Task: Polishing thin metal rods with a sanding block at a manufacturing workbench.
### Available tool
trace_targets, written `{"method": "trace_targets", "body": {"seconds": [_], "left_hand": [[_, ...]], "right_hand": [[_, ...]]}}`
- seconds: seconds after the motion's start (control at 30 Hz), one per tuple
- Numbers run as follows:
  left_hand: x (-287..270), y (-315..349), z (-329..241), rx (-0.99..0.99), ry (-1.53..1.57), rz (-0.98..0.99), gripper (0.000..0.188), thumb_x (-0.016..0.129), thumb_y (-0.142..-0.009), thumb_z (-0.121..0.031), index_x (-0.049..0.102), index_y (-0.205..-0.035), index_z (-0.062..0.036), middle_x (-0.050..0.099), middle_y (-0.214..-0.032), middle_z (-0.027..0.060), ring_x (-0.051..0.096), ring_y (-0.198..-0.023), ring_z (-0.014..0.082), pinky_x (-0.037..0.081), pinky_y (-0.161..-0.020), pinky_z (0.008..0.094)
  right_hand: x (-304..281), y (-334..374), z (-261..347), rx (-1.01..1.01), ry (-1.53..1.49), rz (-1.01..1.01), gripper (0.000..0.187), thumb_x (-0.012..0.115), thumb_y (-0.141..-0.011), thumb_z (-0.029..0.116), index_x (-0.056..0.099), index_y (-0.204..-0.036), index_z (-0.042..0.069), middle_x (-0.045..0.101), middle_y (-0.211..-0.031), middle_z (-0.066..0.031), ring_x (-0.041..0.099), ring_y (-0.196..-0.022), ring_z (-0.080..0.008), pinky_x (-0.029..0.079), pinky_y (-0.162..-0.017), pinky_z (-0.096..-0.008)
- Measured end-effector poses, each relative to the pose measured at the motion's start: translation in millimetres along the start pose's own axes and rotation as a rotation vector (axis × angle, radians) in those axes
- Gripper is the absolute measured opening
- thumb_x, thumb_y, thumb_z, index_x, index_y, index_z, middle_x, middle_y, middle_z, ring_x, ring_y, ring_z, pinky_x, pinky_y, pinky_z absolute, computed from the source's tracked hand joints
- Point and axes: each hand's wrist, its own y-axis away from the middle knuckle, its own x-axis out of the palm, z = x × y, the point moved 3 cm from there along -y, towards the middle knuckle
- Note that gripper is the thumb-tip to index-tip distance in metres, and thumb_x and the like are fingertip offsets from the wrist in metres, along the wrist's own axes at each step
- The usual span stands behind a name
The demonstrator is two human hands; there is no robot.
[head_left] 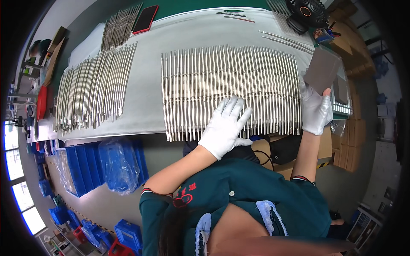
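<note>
A wide row of thin metal rods [192, 81] lies side by side on the white-covered table in front of me. My left hand [226, 126], in a white glove, rests flat on the near part of this row with its fingers spread. At the row's right end, my gloved right hand [316, 109] grips a flat grey-brown rectangular pad [323, 70], held up at a tilt. The thumb's tip shows bare skin. Beneath and beside that hand, a stack of similar grey plates [340, 90] is partly hidden.
To the left lies a second batch of rods [94, 87], with a darker bundle [121, 25] behind it. A red-edged phone [145, 19], a black fan [306, 13] and a few loose rods [287, 40] sit at the back. Blue crates [85, 168] stand below the table's left side.
</note>
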Motion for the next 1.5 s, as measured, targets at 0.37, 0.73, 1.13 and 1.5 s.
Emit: {"method": "trace_targets", "body": {"seconds": [0.37, 0.73, 1.13, 1.5], "left_hand": [[8, -18, -12, 0.061, 0.009, 0.029, 0.094, 0.07, -0.071, -0.058, 0.038, -0.141, -0.0039, 0.04, -0.14, 0.0237, 0.034, -0.135, 0.0414, 0.025, -0.113, 0.0506], [19, -37, -30, 0.155, 0.084, 0.025, 0.086, 0.067, -0.076, -0.056, 0.041, -0.139, -0.0028, 0.042, -0.139, 0.0246, 0.035, -0.134, 0.0416, 0.027, -0.112, 0.0502], [40, -76, -71, 0.352, 0.128, 0.017, 0.083, 0.07, -0.074, -0.051, 0.045, -0.133, 0.0017, 0.044, -0.134, 0.0248, 0.037, -0.131, 0.0402, 0.026, -0.113, 0.0492], [56, -96, -90, 0.381, 0.125, -0.024, 0.082, 0.071, -0.073, -0.049, 0.047, -0.129, 0.0063, 0.046, -0.132, 0.0237, 0.038, -0.131, 0.0385, 0.027, -0.113, 0.0473]], "right_hand": [[-10, 6, 3, 0.012, -0.081, -0.048, 0.062, 0.054, -0.097, 0.038, 0.036, -0.138, -0.004, 0.046, -0.135, -0.0203, 0.051, -0.122, -0.0317, 0.05, -0.099, -0.0406], [-19, 4, 12, -0.072, -0.045, -0.058, 0.075, 0.063, -0.09, 0.044, 0.032, -0.144, 0.003, 0.043, -0.14, -0.0182, 0.047, -0.126, -0.0334, 0.046, -0.101, -0.0394], [-28, 8, 13, -0.079, -0.142, -0.071, 0.072, 0.061, -0.092, 0.04, 0.03, -0.145, 0.003, 0.039, -0.144, -0.0187, 0.043, -0.13, -0.0326, 0.046, -0.102, -0.042], [-50, 19, 15, -0.141, -0.22, -0.218, 0.065, 0.055, -0.096, 0.037, 0.03, -0.146, 0.003, 0.037, -0.146, -0.0177, 0.04, -0.133, -0.0319, 0.044, -0.104, -0.0423]]}}
